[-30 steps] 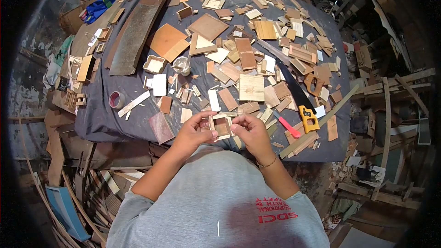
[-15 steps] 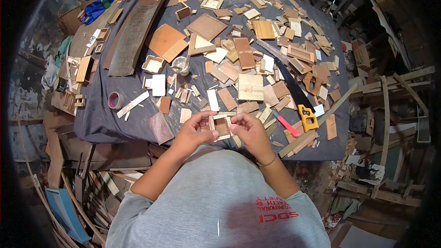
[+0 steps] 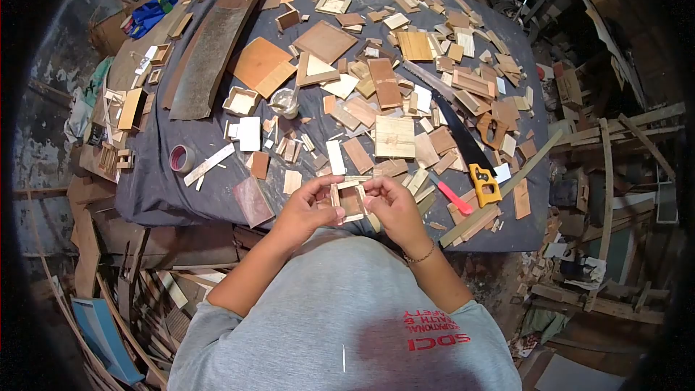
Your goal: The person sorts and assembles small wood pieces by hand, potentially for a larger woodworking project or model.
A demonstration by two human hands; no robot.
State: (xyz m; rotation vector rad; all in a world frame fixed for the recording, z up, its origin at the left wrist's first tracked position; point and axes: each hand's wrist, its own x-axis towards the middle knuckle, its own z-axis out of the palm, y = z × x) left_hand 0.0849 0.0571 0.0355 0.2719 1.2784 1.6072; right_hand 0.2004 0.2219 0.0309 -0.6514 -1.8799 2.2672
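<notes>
A small square wooden frame (image 3: 350,218) with pale strip sides is held up between both hands, just over the table's near edge. My left hand (image 3: 313,203) grips its left side, thumb on the front and fingers behind. On the opposite side my right hand (image 3: 391,203) pinches the edge with thumb and forefinger. Beyond the frame lie a white strip (image 3: 334,157) and a square light wood block (image 3: 395,137). To the right of my right hand is a knife-like tool with a red handle (image 3: 456,199).
A handsaw with a yellow handle (image 3: 485,187) lies on the right among many wood offcuts. A tape roll (image 3: 182,158), a tub of pale paste (image 3: 284,103) and a long curved board (image 3: 217,54) are on the left. Dark cloth (image 3: 159,188) covers the table.
Almost nothing differs. Both hands keep the frame at the same place, with at most a very slight shift of it.
</notes>
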